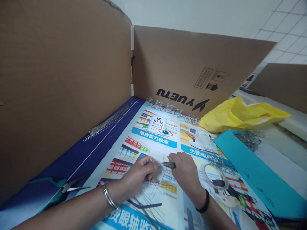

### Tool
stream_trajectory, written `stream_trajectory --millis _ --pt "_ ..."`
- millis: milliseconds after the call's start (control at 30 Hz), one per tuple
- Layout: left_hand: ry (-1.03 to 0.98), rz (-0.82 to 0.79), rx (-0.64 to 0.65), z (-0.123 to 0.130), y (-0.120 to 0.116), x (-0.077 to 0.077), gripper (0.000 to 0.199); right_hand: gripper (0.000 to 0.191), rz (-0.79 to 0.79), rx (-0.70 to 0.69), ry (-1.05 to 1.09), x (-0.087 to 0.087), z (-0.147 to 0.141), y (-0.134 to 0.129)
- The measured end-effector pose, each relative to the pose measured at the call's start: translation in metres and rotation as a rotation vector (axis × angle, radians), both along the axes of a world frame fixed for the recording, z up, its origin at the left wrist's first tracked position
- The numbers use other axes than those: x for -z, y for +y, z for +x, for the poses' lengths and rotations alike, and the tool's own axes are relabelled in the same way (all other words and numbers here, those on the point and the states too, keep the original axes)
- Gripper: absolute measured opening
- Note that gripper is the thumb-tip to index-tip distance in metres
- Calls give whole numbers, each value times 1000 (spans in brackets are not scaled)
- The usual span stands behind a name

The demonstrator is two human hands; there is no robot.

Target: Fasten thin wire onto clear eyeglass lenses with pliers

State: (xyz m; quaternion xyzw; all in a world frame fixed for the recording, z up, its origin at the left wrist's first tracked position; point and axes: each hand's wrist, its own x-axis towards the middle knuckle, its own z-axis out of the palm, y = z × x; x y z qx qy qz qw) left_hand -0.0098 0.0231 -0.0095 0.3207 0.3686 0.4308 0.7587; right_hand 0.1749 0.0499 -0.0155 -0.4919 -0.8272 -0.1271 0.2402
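Near the middle of the printed poster (155, 150), my left hand (144, 169) pinches a small round, pale, shiny piece (158, 174) with thin wire around it. Just to its right, my right hand (183, 167) is closed around small pliers (169, 164). The pliers' tips point left and reach the upper right edge of the round piece; whether they grip the wire is too small to tell. Loose lengths of wire (146, 207) lie below my left hand. A coil of wire (216, 176) rests to the right of my right hand.
Green-handled scissors (64, 188) lie at the lower left, partly behind my left forearm. Straight wires (107, 123) lie by the left cardboard wall (59, 80). Tangled wire pieces (168, 106) line the back cardboard (168, 64). At right are a yellow bag (240, 115) and a teal box (259, 179).
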Motion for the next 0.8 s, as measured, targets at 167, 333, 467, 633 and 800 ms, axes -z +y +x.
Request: stream_trajectory --millis 167,333,467,633,800 --pt "58 13 -20 0 1 2 11 22 46 4 -60 0 0 0" --pt "71 38 9 1 1 1 12 22 60 11 -108 0 -1 0" --pt "53 36 22 2 -1 1 12 23 71 25 -155 -2 -2 -1" --pt "40 39 12 2 -1 4 15 24 115 66 -247 -6 -3 -4" --pt "98 5 -48 5 1 4 19 22 135 79 -293 -8 -3 -5"
